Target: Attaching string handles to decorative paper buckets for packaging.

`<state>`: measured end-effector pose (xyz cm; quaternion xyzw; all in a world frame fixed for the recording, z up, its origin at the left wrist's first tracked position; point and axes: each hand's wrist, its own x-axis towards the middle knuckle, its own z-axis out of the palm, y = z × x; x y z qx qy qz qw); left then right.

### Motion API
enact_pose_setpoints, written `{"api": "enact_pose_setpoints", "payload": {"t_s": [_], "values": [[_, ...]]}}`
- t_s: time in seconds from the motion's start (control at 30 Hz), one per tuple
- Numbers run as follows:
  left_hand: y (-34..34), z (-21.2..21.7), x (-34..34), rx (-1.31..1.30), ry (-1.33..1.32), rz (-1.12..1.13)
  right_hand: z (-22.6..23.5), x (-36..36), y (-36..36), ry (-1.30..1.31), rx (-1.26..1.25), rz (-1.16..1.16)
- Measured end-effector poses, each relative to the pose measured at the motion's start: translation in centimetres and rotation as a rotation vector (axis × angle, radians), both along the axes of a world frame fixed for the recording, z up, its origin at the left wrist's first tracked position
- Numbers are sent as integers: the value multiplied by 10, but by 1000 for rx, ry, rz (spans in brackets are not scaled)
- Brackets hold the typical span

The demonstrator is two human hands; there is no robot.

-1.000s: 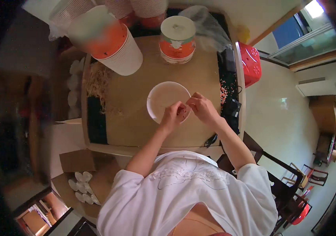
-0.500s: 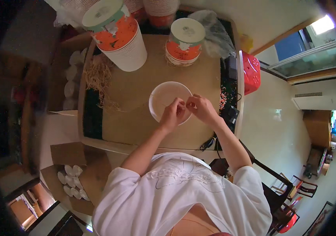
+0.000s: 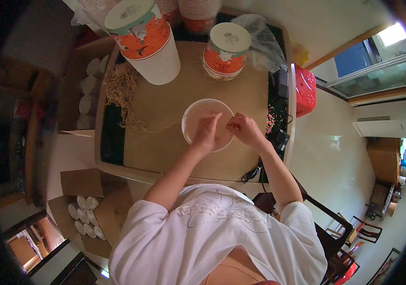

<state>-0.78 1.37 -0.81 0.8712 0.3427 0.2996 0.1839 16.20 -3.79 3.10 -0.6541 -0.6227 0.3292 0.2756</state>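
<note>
A white round paper tub (image 3: pixel 194 113) stands on the brown board in front of me, its opening facing up. My left hand (image 3: pixel 206 133) is over the left half of the tub, fingers stretched out and a little smeared by motion. At the tub's right rim my right hand (image 3: pixel 245 130) has its fingertips pinched together; whatever is between them is too small to make out. The two hands are apart. To the left lies a tangle of thin brown raffia-like strands (image 3: pixel 121 90), one loose strand trailing toward the tub.
Behind stand a tall stack of white and orange paper buckets (image 3: pixel 154 61) and a shorter orange stack (image 3: pixel 224 61), beside a clear plastic bag (image 3: pixel 259 40). Small pink bits (image 3: pixel 270 118), a black adapter (image 3: pixel 282 139) and a cable lie right. A cardboard box (image 3: pixel 82 183) stands lower left.
My left hand has come away from the right hand, and its fingers have straightened. A loose strand now shows left of the tub. My right hand stays near the rim.
</note>
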Motion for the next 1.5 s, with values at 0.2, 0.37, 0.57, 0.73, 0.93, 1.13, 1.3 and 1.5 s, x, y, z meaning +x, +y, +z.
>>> {"api": "enact_pose_setpoints", "payload": {"t_s": [0.2,0.37,0.57,0.73,0.93,1.13,1.3,1.5], "values": [[-13,-20,18,-697,-333,-114,1,-6,1,49,-23,-43],[-11,11,12,-797,-207,-21,-7,-2,-2,166,54,-76],[-2,9,-5,-136,-107,-283,1,-6,1,181,-11,-112],[-8,25,3,-83,79,-150,-3,-6,-1,130,30,-93],[-9,15,3,-224,-103,-161,-10,-9,-6,219,28,-179],[-1,3,5,-1090,-373,2,-19,-24,-20,248,136,-312],[7,6,2,-1623,-476,144,-25,-42,-29,256,240,-427],[7,7,1,-1743,-544,194,-29,-52,-31,140,332,-514]]}}
